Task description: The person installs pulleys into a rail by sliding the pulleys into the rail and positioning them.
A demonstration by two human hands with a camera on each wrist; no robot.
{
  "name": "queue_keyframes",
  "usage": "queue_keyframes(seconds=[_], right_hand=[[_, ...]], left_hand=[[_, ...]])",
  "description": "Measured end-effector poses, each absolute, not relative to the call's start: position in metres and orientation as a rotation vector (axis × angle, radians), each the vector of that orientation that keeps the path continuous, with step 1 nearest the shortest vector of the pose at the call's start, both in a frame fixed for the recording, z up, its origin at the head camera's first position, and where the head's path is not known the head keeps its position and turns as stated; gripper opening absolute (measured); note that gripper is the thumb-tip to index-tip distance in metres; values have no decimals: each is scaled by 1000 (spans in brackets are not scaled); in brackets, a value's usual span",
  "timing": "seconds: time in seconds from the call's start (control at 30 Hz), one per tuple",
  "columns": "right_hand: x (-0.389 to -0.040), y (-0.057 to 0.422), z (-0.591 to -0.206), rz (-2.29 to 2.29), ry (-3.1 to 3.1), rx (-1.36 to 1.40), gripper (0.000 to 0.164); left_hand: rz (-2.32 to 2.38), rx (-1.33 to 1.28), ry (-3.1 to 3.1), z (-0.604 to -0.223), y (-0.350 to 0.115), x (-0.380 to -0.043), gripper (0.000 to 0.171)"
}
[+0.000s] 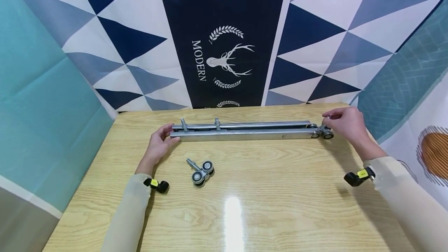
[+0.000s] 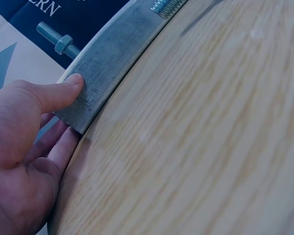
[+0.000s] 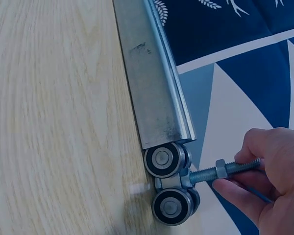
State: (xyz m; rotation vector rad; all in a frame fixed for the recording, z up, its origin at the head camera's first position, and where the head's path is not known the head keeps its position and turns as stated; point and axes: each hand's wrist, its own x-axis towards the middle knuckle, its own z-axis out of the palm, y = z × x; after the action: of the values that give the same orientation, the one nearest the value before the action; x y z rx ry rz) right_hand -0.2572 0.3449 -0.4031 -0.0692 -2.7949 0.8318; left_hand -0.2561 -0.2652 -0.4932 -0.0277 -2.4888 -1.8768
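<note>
A long metal track (image 1: 245, 134) lies across the back of the table, its slot facing up. My left hand (image 1: 161, 141) grips its left end, thumb on the near wall and fingers around the end. Two threaded bolts (image 1: 217, 123) stick up from the slot near that end. At the right end, my right hand (image 1: 346, 123) pinches the bolt (image 3: 240, 167) of a roller trolley (image 3: 170, 186) between thumb and fingers. That trolley's front wheels sit right at the track's open end, its rear wheels outside. Another roller trolley (image 1: 202, 172) lies on the table in front of the track.
The light wood table (image 1: 280, 189) holds the track along its back edge. Behind it hangs a patterned cloth (image 1: 224, 49) with triangles and a deer print. Teal panels (image 1: 42, 88) rise at the left side.
</note>
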Motion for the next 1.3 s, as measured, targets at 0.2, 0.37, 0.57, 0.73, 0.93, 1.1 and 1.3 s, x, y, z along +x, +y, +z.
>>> queue_keyframes(seconds=[0.2,0.37,0.57,0.73,0.93,1.1,1.3], right_hand=[[-257,344,-400,820,-2801,-60,24],[-257,341,-396,814,-2810,-45,25],[-259,338,-395,816,-2801,-21,23],[-260,335,-395,831,-2787,5,22],[-260,331,-396,853,-2772,40,20],[-261,326,-396,844,-2768,66,19],[-263,319,-396,842,-2768,85,17]], left_hand=[[-1871,-26,-2493,-493,-265,-255,66],[-1897,-26,-2480,-493,-265,-255,65],[-1903,-25,-2475,-493,-265,-255,65],[-1884,-20,-2480,-494,-265,-256,64],[-1862,-25,-2493,-494,-265,-256,65],[-1883,-30,-2480,-494,-265,-256,64],[-1858,-37,-2496,-495,-266,-256,66]])
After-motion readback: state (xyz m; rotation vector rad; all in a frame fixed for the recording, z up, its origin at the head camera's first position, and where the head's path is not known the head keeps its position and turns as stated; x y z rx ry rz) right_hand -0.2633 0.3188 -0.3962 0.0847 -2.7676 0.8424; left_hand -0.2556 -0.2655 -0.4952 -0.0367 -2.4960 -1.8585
